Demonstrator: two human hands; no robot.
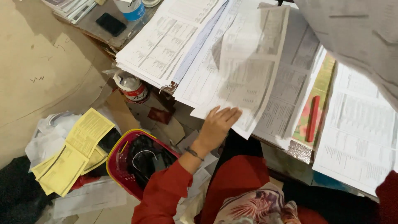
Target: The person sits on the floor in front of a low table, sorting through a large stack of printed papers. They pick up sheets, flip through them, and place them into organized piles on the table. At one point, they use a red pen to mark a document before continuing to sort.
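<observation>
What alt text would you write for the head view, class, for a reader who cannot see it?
A person's left hand in a red sleeve rests on a printed sheet among overlapping paper stacks on a desk. Below left, a red basket and yellow forms lie on the floor. The right hand is out of view.

From the head camera I see my left hand (pixel 217 124), fingers spread, pressing the lower edge of a printed sheet (pixel 248 66) atop paper stacks (pixel 166 41) overhanging the desk's (pixel 298 151) near edge. Below, a red basket (pixel 124 166) sits beside yellow forms (pixel 74 153) on the floor.
</observation>
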